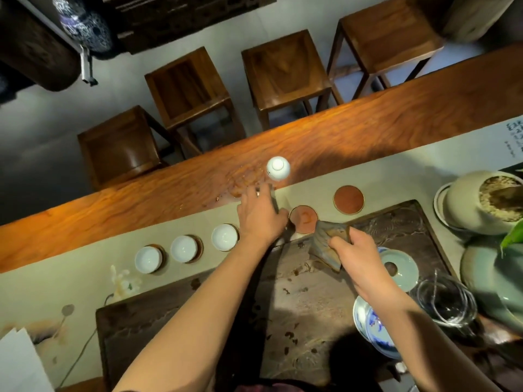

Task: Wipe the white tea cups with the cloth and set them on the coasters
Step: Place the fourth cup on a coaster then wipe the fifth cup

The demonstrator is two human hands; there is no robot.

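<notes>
While the right hand (357, 253) grips the cloth (329, 244), the left hand (259, 215) — fingers spread — reaches toward the table's far edge

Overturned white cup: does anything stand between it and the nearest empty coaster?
Nothing visible. Bare surface lies between the overturned cup and the empty coaster; the left hand is just beside that path.

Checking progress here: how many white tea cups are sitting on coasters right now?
3, in a row left of the left hand: cup, cup, cup. A fourth cup lies upside down on the wooden counter.
</notes>
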